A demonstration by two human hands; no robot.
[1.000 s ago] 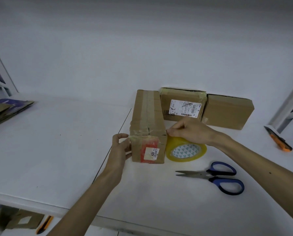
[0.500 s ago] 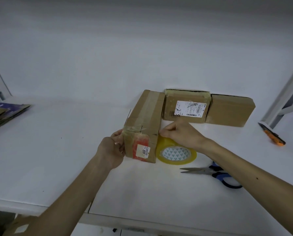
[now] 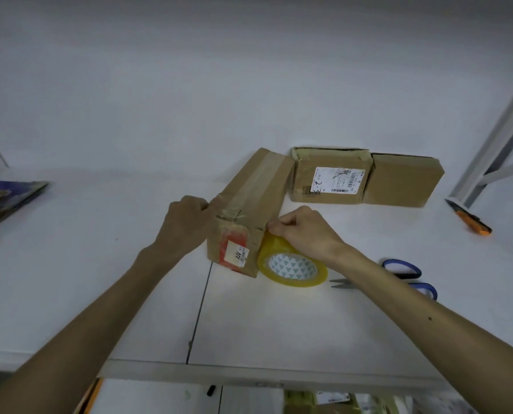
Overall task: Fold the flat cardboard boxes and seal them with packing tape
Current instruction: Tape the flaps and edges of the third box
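Observation:
A long cardboard box (image 3: 253,201) lies angled on the white table (image 3: 100,264), its near end bearing a red patch and a white label. My left hand (image 3: 186,224) grips the box's near left edge, fingers curled over the top. My right hand (image 3: 301,231) pinches the tape end at the box's near right corner. The yellow tape roll (image 3: 292,267) lies against the box's right side, partly under that hand.
Two folded boxes, one labelled (image 3: 329,174) and one plain (image 3: 401,180), stand at the back. Blue-handled scissors (image 3: 398,276) lie right of the roll. An orange box cutter (image 3: 470,218) lies far right by a metal frame. Flat cardboard (image 3: 7,198) is stacked at far left.
The long box has turned, its near end swinging left. My left hand has moved from the box's end up onto its top left edge. My right hand stays at the corner.

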